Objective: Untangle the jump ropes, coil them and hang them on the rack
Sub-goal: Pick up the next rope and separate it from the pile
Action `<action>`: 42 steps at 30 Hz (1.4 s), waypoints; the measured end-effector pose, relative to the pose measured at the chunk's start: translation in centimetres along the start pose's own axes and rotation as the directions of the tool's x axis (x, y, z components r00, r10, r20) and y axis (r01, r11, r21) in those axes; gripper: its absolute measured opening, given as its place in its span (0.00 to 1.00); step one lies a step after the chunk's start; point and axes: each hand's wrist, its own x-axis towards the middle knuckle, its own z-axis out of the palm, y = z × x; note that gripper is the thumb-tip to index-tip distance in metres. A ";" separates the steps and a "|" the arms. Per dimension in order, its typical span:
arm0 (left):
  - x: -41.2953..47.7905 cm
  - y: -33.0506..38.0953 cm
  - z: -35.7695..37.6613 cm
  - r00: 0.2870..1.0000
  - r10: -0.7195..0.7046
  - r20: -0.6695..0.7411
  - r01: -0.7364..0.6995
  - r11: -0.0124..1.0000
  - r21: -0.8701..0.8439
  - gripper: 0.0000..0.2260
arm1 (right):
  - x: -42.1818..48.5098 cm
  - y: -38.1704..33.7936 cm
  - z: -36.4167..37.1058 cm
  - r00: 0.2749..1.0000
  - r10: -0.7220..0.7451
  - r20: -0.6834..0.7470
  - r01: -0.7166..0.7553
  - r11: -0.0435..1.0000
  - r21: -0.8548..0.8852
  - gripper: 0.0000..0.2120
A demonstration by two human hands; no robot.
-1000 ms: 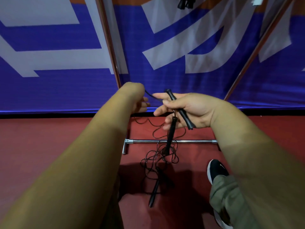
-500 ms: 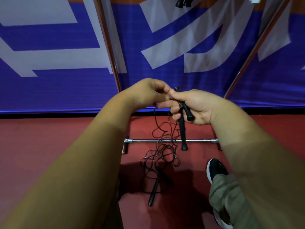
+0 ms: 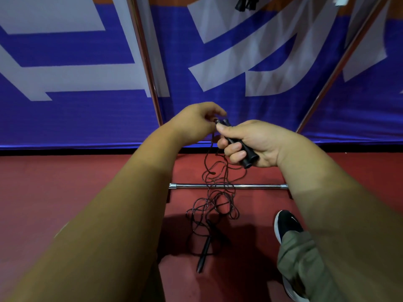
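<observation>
Two black jump-rope handles (image 3: 238,144) are held side by side in the right hand (image 3: 257,142). Its fingers (image 3: 234,150) are curled tight round them, and the thumb is pressed near their upper ends. From those ends a thin black cord (image 3: 218,192) hangs in loose, tangled loops across the low chrome bar (image 3: 257,186) at the rack's foot and down onto the floor (image 3: 65,192). A third handle (image 3: 204,253) lies there at the near end of the tangle, partly in shadow.

The floor is dark red and is met at the back by a blue banner (image 3: 218,110) printed with large white shapes. Two slanted metal poles are seen in front of the banner, one (image 3: 146,62) above the left hand and the other (image 3: 340,62) off to the right. Small black objects (image 3: 246,2) are cut off by the top edge, and what they are cannot be told. A black shoe (image 3: 287,223) with a white sole and an olive trouser leg (image 3: 305,269) are seen at lower right.

The left hand (image 3: 194,124) is raised just beside the handles' upper ends, with its fingers (image 3: 209,114) bent towards them. Blur makes it impossible to tell whether the cord is pinched between them or only touched.
</observation>
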 end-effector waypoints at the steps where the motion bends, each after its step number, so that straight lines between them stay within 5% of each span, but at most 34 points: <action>1: -0.2 0.2 -0.2 1.000 0.021 0.016 -0.021 1.000 -0.014 0.18 | 0.0 0.0 0.0 1.000 -0.002 0.005 0.002 1.000 -0.022 0.08; 10: -0.6 0.7 0.5 0.998 -0.054 0.023 0.056 0.991 -0.119 0.10 | -0.2 0.0 0.4 0.998 -0.012 -0.067 0.002 0.990 -0.143 0.12; 14: -0.1 0.8 0.9 0.987 -0.148 -0.068 0.135 0.978 -0.162 0.09 | -0.1 0.1 0.8 0.978 -0.085 -0.190 0.010 0.931 -0.364 0.17; 17: 0.2 1.2 0.7 0.963 -0.229 -0.143 0.195 0.956 -0.220 0.08 | 0.8 0.4 0.4 0.924 -0.236 -0.302 0.004 0.795 -0.607 0.20; 19: 0.2 1.4 0.6 0.955 -0.265 -0.136 0.220 0.935 -0.277 0.08 | 1.2 0.4 0.2 0.842 -0.416 -0.344 -0.043 0.583 -0.811 0.21; 21: 0.1 1.6 0.6 0.947 -0.290 -0.136 0.231 0.912 -0.338 0.08 | 1.3 0.7 0.4 0.773 -0.544 -0.326 -0.113 0.388 -0.915 0.16; 23: 0.2 1.9 0.7 0.935 -0.327 -0.136 0.228 0.849 -0.476 0.08 | 1.7 1.1 0.4 0.740 -0.591 -0.321 -0.142 0.329 -0.934 0.09; 27: 0.3 2.4 0.7 0.926 -0.373 -0.061 0.229 0.682 -0.695 0.08 | 2.2 1.2 0.3 0.736 -0.577 -0.355 -0.096 0.430 -0.898 0.06; 33: 0.0 2.4 -1.3 0.936 -0.256 0.243 0.335 0.428 -0.839 0.10 | 1.8 0.7 0.2 0.752 -0.555 -0.357 -0.006 0.536 -0.844 0.06; 37: 0.3 1.8 -1.4 0.962 -0.204 0.184 0.259 0.450 -0.854 0.10 | 1.6 0.2 0.4 0.743 -0.568 -0.354 0.033 0.559 -0.828 0.08; 42: 0.3 1.8 -1.3 0.976 -0.170 0.132 0.195 0.437 -0.878 0.09 | 1.8 0.4 0.0 0.624 -0.690 -0.365 0.045 0.499 -0.866 0.04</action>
